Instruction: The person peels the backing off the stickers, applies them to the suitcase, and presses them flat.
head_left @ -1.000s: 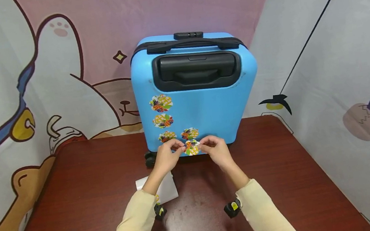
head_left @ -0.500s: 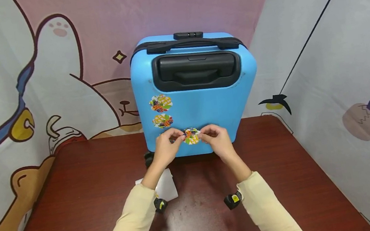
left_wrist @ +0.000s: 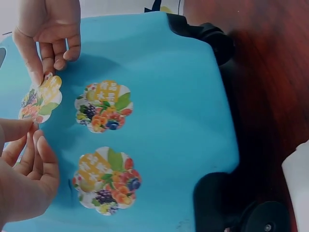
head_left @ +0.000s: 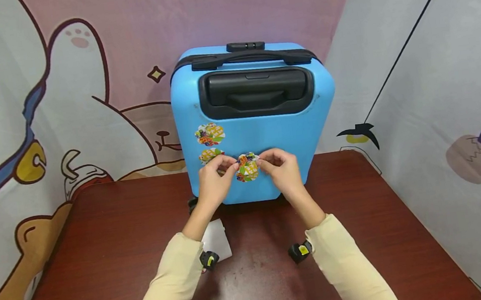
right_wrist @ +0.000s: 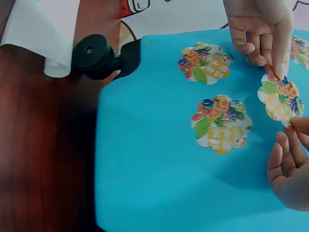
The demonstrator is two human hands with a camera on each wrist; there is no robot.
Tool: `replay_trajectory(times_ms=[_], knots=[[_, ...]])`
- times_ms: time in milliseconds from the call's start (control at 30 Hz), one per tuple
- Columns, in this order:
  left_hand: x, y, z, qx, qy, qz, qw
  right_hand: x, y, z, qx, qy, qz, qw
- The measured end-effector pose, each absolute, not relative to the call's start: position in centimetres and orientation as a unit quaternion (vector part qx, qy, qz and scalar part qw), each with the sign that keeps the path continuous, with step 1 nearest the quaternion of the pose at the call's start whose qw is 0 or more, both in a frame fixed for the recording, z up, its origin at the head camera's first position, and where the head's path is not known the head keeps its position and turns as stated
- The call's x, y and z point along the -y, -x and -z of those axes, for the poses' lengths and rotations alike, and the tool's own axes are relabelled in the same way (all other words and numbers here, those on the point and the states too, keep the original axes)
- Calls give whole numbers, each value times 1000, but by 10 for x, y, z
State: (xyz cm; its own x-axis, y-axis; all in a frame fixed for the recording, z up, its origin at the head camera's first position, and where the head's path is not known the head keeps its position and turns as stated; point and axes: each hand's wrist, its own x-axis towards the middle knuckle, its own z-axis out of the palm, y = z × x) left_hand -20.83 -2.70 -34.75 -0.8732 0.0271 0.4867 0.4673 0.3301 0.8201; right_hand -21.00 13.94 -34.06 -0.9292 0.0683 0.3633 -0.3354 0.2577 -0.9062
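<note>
A light-blue suitcase (head_left: 284, 137) stands upright on the table. In front of its face, my left hand (head_left: 214, 183) and right hand (head_left: 284, 172) pinch opposite edges of a flower-shaped fruit sticker (head_left: 248, 159). The left wrist view shows the held sticker (left_wrist: 41, 99) spread between both hands' thumbs and fingertips. Just below it, overlapped by it in the head view, another fruit sticker (left_wrist: 104, 106) lies flat on the case. Beside that is one more stuck sticker (left_wrist: 107, 180), hidden behind my left hand in the head view. Two more stickers run up the case's left side, the upper one (head_left: 210, 134) fully visible.
White sheet (head_left: 216, 240) lies on the dark red-brown table (head_left: 121, 244) under my left forearm, its edge curled in the right wrist view. A black suitcase wheel (right_wrist: 91, 54) sticks out at the lower corner. A printed cloth backdrop (head_left: 294, 3) hangs behind the suitcase.
Both hands have moved up the suitcase face with the pinched sticker, from below the lower middle sticker to just above it. My left hand now covers the lowest left sticker.
</note>
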Motion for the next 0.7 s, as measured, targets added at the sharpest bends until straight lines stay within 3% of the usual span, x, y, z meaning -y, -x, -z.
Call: replay_trajectory(times_ms=[700], knots=[[17,213,338,785,130,535,284,-133,213,328,787,-55,-571,229]])
